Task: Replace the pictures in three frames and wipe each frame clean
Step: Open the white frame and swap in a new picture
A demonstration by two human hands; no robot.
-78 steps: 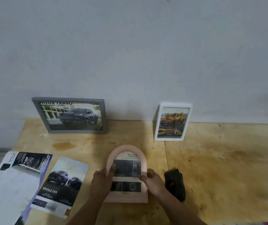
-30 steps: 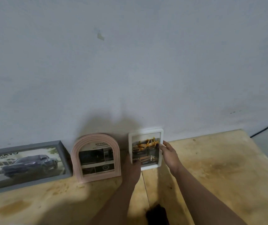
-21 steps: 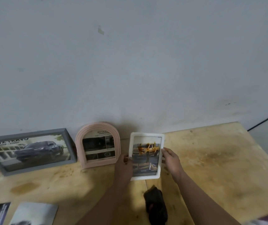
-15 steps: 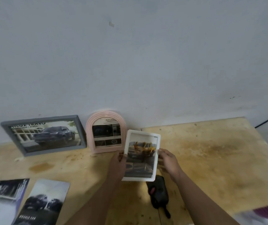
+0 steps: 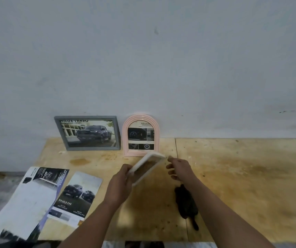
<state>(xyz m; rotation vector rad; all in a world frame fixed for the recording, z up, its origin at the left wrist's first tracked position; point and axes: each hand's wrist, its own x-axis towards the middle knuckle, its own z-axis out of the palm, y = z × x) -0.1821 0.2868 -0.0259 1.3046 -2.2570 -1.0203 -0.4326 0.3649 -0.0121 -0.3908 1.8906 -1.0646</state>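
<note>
Left hand [image 5: 121,183] pinches the tilted white frame [image 5: 146,166], right hand [image 5: 178,168] spread beside it: I flip it face-down on the desk [image 5: 242,176] gently

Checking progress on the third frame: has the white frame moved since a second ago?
Yes. The white frame has left the wall beside the pink frame and is now tilted above the table, in front of it, gripped by the left hand.

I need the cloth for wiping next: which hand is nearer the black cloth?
Right. The right hand hovers open just above and behind the black cloth; its forearm passes right beside it. The left hand grips the white frame, farther to the left.
</note>
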